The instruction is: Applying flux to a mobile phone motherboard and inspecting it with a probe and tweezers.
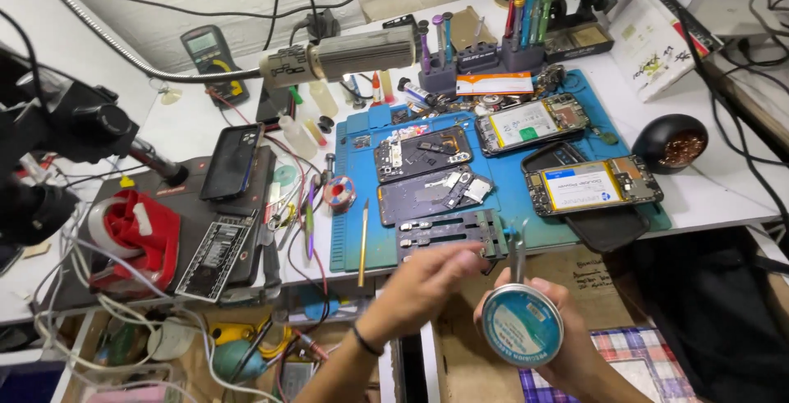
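Low in the frame, right of centre, the right hand (pixel 567 345) cups a round tin (pixel 522 325) with tweezers (pixel 518 251) standing upright above it, while the left hand (pixel 427 284), fingers drawn together, reaches from its left toward the clamp fixture (pixel 452 234) just above.

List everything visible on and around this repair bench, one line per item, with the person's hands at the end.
Work mat: one, blue, bench centre.
Opened phones: about five, dark with exposed insides, on the mat.
Board holder: one, dark metal, mat's front edge.
Screwdriver racks: two, grey with coloured handles, behind the mat.
Multimeter: one, dark with yellow, back left.
Tape dispenser: one, red, left.
Brass-wool tip cleaner: one, black, right.
Microscope: one, black, far left.
Round tin: one, blue-lidded, in the right hand.
Tweezers: one, metal, with the tin.
Left hand: reaching toward the holder, wristband on.
Right hand: grips the tin.
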